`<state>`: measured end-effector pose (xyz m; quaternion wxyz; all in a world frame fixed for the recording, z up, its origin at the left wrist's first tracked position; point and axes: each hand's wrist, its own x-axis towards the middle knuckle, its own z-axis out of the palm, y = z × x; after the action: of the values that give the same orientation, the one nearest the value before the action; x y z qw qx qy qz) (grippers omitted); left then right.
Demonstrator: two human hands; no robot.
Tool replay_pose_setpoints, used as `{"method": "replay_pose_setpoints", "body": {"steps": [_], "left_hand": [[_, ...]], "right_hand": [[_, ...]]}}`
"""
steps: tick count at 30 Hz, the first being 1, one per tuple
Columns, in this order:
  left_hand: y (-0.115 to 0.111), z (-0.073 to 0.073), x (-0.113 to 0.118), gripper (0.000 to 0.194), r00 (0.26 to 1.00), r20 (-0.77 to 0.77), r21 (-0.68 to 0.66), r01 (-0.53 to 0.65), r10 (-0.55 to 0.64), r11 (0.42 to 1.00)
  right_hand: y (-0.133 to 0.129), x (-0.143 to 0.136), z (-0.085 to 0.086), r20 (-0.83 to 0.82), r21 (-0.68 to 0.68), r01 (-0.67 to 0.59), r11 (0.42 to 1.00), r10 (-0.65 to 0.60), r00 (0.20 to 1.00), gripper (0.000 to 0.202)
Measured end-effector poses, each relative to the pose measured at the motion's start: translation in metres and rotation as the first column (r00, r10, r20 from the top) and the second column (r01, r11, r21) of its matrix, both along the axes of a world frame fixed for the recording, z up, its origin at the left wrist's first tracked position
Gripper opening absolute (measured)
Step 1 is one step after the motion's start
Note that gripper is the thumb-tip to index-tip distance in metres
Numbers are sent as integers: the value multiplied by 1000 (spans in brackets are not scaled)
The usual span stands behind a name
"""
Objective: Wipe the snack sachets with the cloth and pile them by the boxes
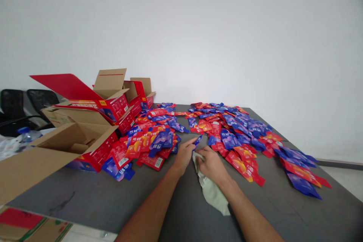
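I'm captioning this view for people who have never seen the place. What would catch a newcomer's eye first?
Most likely the bright red and blue pouches, strewn in heaps across the dark table. Next come the open red cartons at the left, their flaps sticking out. At the near centre, the left hand holds a blue pouch and the right hand grips a pale cloth.

Your left grip [185, 156] is a bare hand with plain fingers, and so is your right grip [211, 164]. Your left arm [157, 203] and right arm [244, 203] are bare too, slim near the hand and thicker further up.
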<state>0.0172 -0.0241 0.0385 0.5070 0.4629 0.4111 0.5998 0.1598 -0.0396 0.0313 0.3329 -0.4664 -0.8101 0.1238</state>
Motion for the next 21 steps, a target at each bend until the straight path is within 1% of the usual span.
{"method": "replay_pose_setpoints", "body": {"steps": [2, 4, 6, 8, 10, 11, 13, 15, 16, 17, 18, 19, 21], "left_hand": [[1, -2, 1, 40, 995, -96, 28, -9, 12, 1000], [2, -5, 1, 43, 976, -212, 98, -40, 60, 994], [2, -5, -3, 42, 928, -334, 210, -98, 166, 973], [4, -2, -13, 39, 846, -440, 327, -160, 300, 931], [5, 3, -29, 37, 732, -523, 395, -246, 437, 885], [6, 5, -38, 37, 660, -559, 413, -303, 502, 859], [8, 9, -55, 38, 485, -630, 440, -421, 607, 793], [11, 9, -66, 38, 324, -689, 457, -500, 648, 736], [12, 7, -69, 38, 269, -712, 464, -514, 649, 722], [13, 5, -70, 38, 239, -729, 468, -509, 641, 722], [14, 2, -68, 38, 226, -743, 472, -490, 630, 733], [15, -1, -66, 37, 231, -753, 474, -460, 617, 751], [16, -8, -57, 37, 280, -762, 468, -385, 584, 795]], "right_hand": [[0, -1, -3, 18, 0, 10, 1000, -10, 1000, 24], [-1, -2, -4, 20, 6, 20, 1000, -20, 1000, 22], [-2, -2, -3, 18, 8, 29, 1000, -29, 999, 23], [-2, -2, -2, 18, 5, 43, 999, -43, 999, 27], [-2, -2, -1, 21, -4, 59, 998, -59, 998, 29], [-2, -1, -1, 25, -10, 64, 998, -64, 998, 29], [-2, 0, 0, 29, -17, 69, 997, -69, 997, 27], [-3, 0, 1, 30, -19, 76, 997, -75, 997, 24], [-3, 0, 2, 31, -19, 80, 997, -80, 996, 23], [-4, -1, 3, 32, -20, 86, 996, -86, 996, 22], [-5, -1, 4, 36, -21, 93, 995, -92, 995, 21], [-5, -1, 5, 42, -25, 101, 995, -100, 994, 21], [-6, -1, 6, 58, -39, 124, 992, -121, 991, 20]]}}
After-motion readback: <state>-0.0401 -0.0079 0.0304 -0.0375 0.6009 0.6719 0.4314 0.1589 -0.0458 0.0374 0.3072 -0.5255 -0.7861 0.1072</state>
